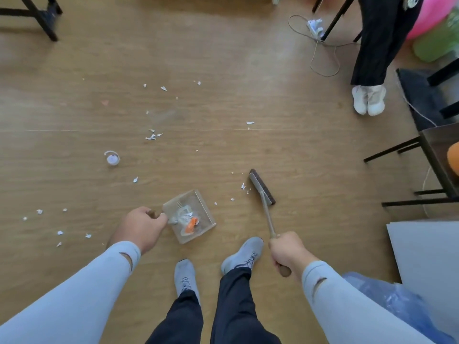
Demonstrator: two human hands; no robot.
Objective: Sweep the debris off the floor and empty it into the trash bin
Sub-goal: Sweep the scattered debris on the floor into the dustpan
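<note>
Head view, left hand [139, 228] gripping dustpan [190, 216] handle, right hand [289, 253] gripping broom [263, 192], bin unseen

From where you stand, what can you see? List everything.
dustpan: one, clear, floor ahead, orange and white litter inside
broom: one, brown, right of dustpan
paper scraps: many, white, scattered on floor
small cup: one, white, floor left
crumpled paper: one, white, far right by cable
cable: one, pale, far right
bystander's shoes: two, white, right
plastic bag: one, blue, lower right
own shoes: two, grey
left hand: grip on dustpan handle
right hand: grip on broom handle
</note>
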